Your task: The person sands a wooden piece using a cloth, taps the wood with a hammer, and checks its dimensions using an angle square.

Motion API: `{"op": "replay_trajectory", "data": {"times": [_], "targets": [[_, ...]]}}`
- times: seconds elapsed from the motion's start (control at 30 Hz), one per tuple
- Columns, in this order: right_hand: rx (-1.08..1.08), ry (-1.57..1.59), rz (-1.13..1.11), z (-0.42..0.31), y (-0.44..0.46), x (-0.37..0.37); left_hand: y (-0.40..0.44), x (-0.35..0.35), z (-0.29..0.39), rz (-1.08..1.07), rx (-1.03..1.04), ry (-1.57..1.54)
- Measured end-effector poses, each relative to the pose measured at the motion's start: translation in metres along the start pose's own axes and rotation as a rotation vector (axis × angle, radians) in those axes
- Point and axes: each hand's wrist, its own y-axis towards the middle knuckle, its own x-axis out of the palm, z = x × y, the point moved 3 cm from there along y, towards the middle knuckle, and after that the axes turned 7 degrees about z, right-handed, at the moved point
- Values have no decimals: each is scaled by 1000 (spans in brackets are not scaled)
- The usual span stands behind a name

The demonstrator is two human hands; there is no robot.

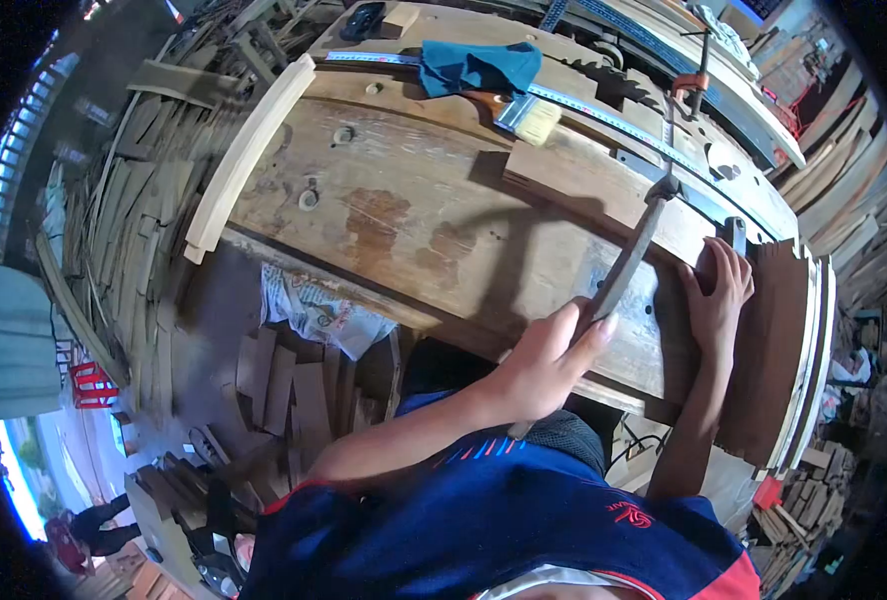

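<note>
My left hand [544, 365] is closed round the handle of a hammer [624, 265], which slants up and away over the workbench. The dark metal hammer head [666, 187] is above a light wooden board [584, 195] lying along the bench. Fingers of my right hand [719, 295] wrap a small dark wooden block [706, 268] near the right end of that board. Just beyond those fingers stands a metal piece [735, 234] with a rounded top; whether it belongs to the block I cannot tell.
On the workbench [314, 150] lie a paintbrush [532, 117], a teal cloth [479, 68], a tape measure [604, 118] and a long pale wood strip [254, 155]. Stacked dark boards [769, 350] stand close by my right arm. Scrap wood [129, 200] is piled at left.
</note>
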Motion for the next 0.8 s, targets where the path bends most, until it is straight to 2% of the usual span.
{"op": "replay_trajectory", "data": {"times": [0.03, 0.13, 0.23, 0.43, 0.57, 0.7, 0.73, 0.8], "targets": [[2, 31, 13, 0, 0, 0, -1, -3, -1, -3, 35, -5], [-20, 87, 60, 0, -1, -1, 2, -12, -11, 35, -52, -53], [-23, 221, 97, 1, 0, -3, -10, -10, -2, 86, 29, -22], [104, 431, 84, -9, -1, -3, -9, -15, -5, 233, 234, 133], [61, 406, 76, -8, -2, -7, -11, -19, 1, 288, 315, 134], [-21, 376, 96, -12, -2, -10, -9, -29, -1, 206, 97, 171], [-32, 362, 96, -12, -2, -10, -9, -29, -1, 219, 108, 259], [19, 357, 106, -10, -3, -6, -10, -22, 1, 249, 278, 209]]}}
